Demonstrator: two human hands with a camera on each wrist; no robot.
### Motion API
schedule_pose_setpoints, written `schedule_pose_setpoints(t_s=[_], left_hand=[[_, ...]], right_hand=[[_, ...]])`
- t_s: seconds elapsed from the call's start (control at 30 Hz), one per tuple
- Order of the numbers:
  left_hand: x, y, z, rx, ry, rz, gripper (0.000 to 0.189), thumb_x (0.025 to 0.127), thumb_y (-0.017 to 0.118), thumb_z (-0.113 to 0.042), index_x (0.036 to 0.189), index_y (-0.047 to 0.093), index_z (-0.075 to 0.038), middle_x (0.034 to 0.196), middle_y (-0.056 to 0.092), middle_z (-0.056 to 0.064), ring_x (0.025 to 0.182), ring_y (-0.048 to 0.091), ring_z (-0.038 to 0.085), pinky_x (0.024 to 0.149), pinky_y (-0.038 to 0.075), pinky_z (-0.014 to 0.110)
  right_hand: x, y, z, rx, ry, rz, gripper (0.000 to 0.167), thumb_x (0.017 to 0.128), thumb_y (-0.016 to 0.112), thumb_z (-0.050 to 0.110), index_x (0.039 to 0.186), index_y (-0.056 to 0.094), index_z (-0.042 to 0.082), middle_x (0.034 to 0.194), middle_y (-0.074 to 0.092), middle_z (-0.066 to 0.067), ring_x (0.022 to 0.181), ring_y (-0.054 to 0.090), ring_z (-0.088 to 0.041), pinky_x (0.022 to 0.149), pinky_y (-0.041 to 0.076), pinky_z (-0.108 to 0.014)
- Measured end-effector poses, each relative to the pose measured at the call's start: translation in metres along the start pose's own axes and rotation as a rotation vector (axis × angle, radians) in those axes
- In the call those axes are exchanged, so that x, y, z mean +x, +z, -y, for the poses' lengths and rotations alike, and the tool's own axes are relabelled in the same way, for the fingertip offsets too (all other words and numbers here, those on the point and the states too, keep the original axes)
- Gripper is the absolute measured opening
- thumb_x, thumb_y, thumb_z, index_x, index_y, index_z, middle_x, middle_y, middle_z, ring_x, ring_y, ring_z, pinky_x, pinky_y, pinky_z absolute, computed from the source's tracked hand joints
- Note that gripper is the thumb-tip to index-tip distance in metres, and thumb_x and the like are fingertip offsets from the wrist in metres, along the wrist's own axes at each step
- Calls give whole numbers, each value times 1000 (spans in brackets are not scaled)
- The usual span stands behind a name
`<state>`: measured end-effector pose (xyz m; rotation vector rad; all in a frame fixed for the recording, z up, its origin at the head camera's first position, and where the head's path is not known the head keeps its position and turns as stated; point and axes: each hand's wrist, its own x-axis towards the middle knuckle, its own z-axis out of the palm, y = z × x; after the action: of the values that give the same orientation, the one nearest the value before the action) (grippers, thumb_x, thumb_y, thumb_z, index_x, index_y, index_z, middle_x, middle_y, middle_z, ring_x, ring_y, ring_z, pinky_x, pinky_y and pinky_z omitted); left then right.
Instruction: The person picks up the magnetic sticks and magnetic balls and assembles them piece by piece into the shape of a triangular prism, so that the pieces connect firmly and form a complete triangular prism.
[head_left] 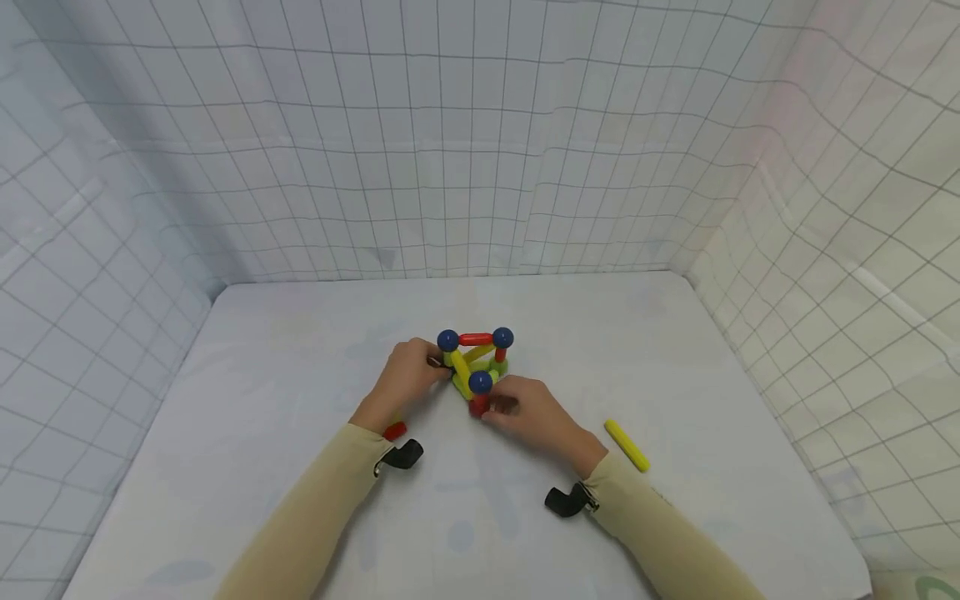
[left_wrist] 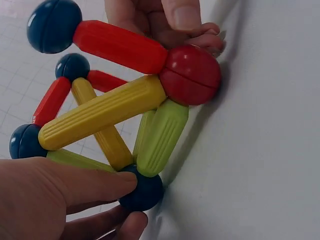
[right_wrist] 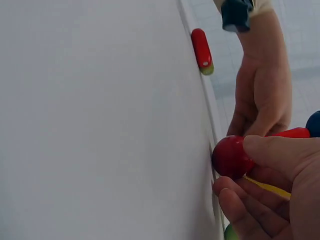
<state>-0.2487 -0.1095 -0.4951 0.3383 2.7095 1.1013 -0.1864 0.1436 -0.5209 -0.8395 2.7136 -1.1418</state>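
A magnetic stick-and-ball frame (head_left: 461, 373) of red, yellow and green rods stands mid-table, with blue balls at its upper corners. My left hand (head_left: 408, 375) is at its left side. In the left wrist view, that thumb and fingers pinch a blue ball (left_wrist: 142, 192) at a low corner, where yellow and green rods meet. On the near side, my right hand (head_left: 528, 412) holds the red ball (right_wrist: 232, 157) at the base between thumb and fingertips. From this ball a red rod (left_wrist: 120, 45) rises to a blue ball (head_left: 480, 382).
To the right, beside my right forearm, lies a loose yellow rod (head_left: 627, 445). A red rod (head_left: 395, 431) lies by my left wrist, partly hidden, with a yellow-green piece against it. Grid-patterned white cloth walls (head_left: 472, 167) enclose the white table (head_left: 300, 333) at back and sides.
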Motion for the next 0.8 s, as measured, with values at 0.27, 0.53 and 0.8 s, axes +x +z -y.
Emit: schedule_pose_setpoints(t_s=[0.27,0.53,0.8], left_hand=[[17,10,-1,-24,-32,5,30,98,81,-7,126,79,2,112,79,13,105,71,29,97,59,46],[2,4,0,-29,-37,-25,39,101,78,-10,139,72,-1,124,76,13,112,71,30,100,59,45],[-41,-5,-6,-33,22,93,39,94,86,-13,129,76,-1,108,76,4,98,68,21,90,60,40]], right_hand=[[-3,14,29,-61,-3,98,42,100,77,14,141,71,3,106,66,3,91,60,-10,81,56,-25],[-23,-17,26,-2,27,22,33,102,76,11,135,74,6,112,73,1,95,65,-9,83,59,-30],[-88,-113,-18,-156,227,-198,15,102,78,14,114,80,6,104,76,1,92,69,-16,82,60,-39]])
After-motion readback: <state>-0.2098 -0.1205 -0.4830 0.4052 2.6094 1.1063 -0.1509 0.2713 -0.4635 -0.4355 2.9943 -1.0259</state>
